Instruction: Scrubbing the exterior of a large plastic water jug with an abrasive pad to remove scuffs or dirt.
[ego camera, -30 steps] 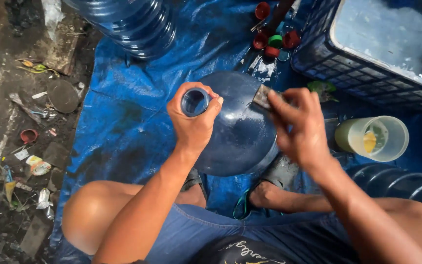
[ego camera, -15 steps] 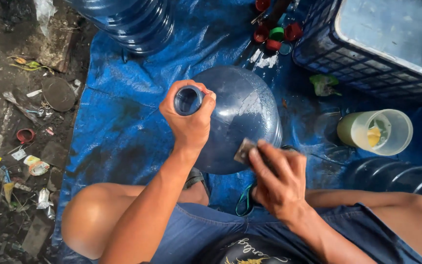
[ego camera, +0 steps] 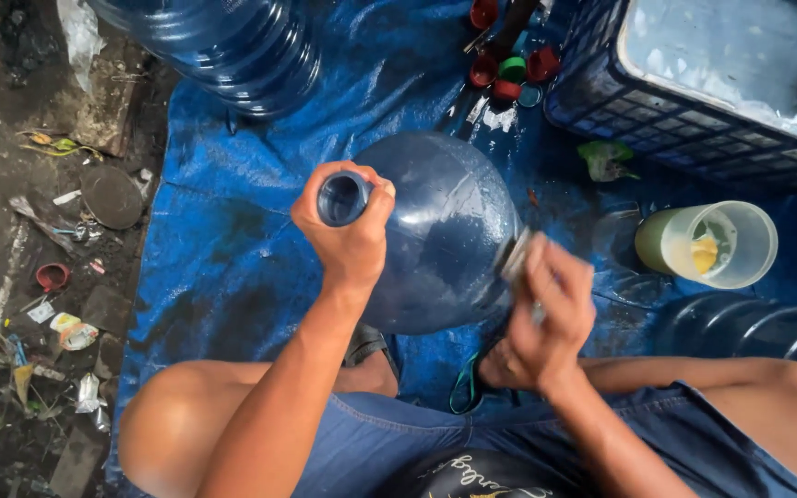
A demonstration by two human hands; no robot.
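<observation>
Left hand (ego camera: 348, 244) wrapped tight round neck of big blue water jug (ego camera: 445, 231), steadying it. Jug tilted; long axis leans, open mouth toward camera, base on blue tarp (ego camera: 223, 240) beyond grip. Right hand (ego camera: 546, 318) pinches small scrubbing pad (ego camera: 516, 258) against jug's side, likely scrubbing. Plastic cup (ego camera: 707, 244) right of pad.

The right hand (ego camera: 546, 318) is blurred, so the small grey thing (ego camera: 515, 258) held against the big blue bottle (ego camera: 445, 231) cannot be made out. The bottle's neck is covered by the left hand (ego camera: 348, 235). Another bottle (ego camera: 223, 46) and the crate (ego camera: 694, 83) are cut off by the top edge.
</observation>
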